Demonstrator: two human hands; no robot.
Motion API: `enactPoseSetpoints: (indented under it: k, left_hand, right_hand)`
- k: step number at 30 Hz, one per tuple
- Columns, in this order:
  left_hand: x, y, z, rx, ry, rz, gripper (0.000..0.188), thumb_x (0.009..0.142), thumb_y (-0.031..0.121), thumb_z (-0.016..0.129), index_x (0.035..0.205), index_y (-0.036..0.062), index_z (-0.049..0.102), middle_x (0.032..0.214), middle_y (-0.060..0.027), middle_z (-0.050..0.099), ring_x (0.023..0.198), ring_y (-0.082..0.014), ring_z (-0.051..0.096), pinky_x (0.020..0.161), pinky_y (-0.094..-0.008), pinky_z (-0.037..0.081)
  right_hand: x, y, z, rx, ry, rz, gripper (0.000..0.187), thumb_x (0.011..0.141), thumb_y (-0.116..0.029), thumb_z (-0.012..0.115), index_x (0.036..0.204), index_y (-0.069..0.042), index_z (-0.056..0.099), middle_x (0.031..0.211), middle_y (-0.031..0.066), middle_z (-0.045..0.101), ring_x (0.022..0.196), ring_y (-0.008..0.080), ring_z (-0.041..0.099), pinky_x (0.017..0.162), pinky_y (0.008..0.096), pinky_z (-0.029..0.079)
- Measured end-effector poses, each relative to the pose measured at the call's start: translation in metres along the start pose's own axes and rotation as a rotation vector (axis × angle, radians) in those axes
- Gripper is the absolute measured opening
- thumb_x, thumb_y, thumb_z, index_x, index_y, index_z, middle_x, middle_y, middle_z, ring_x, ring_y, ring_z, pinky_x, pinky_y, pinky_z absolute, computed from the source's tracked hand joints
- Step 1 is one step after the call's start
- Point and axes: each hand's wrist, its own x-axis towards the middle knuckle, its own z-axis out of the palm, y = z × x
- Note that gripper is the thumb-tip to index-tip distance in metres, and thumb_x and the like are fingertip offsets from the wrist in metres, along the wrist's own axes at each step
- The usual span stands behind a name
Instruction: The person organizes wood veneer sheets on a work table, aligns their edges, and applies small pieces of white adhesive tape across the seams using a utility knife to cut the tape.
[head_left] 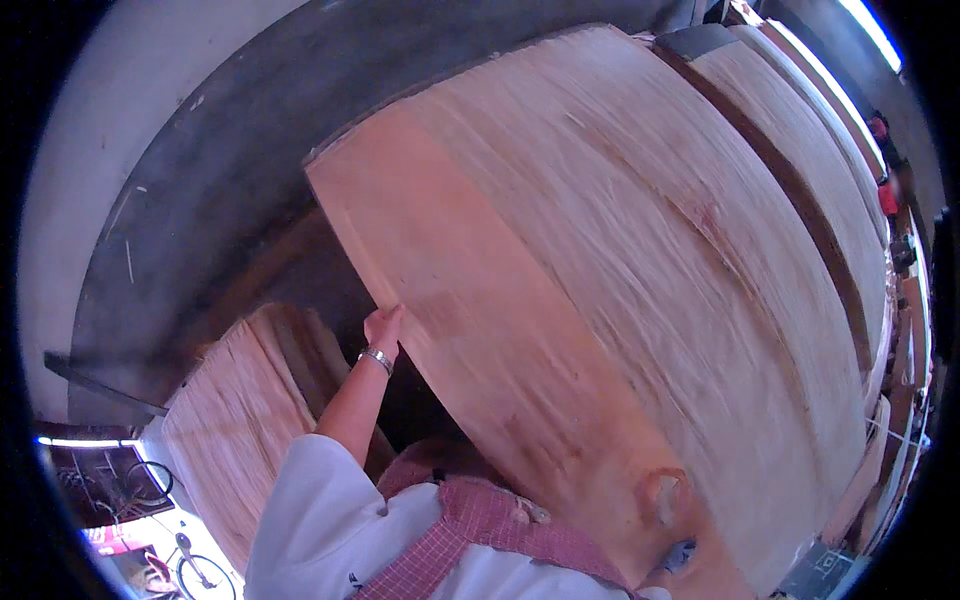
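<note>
My left hand (384, 328), with a metal watch band at the wrist, is closed on the left edge of a wood veneer sheet (470, 290). This sheet is orange-tan and long, with a hole near its lower end. It lies over a broad stack of paler, rippled veneer sheets (640, 200). My right hand (664, 573) is low at the right, by the sheet's lower end, mostly cut off by my clothing. A small blue-grey patch (681, 555) shows at it; whether that is a glove or a held thing is unclear, and its fingers cannot be made out.
Another veneer stack (235, 420) stands at the lower left, beside a dark gap. More veneer (800, 120) lies beyond the main stack at the upper right. A dark bar (105, 384) juts out at the left. A bicycle (205, 578) is at the bottom left.
</note>
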Motion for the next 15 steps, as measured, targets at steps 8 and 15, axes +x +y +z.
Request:
enactPoseSetpoints:
  k: [8,15]
  left_hand:
    - [0.005,0.025,0.014,-0.115,-0.400,-0.165,0.028,0.082,0.030,0.068,0.091,0.0028,0.068,0.082,-0.0049,0.064,0.071,-0.0153,0.059,0.058,-0.0333,0.049]
    - [-0.002,0.028,0.006,-0.066,-0.512,-0.260,0.053,0.093,0.039,0.053,0.129,-0.0005,0.052,0.127,-0.0130,0.055,0.109,-0.0259,0.055,0.089,-0.0404,0.048]
  right_hand:
    - [-0.050,0.015,-0.025,-0.064,0.171,-0.124,0.029,0.084,-0.019,0.056,0.109,-0.004,0.057,0.112,0.0171,0.060,0.106,0.0337,0.055,0.089,0.0403,0.045]
    - [-0.058,-0.038,-0.035,-0.257,0.397,0.084,0.024,0.086,-0.020,0.055,0.108,-0.011,0.058,0.111,0.0146,0.060,0.104,0.0337,0.055,0.092,0.0470,0.039]
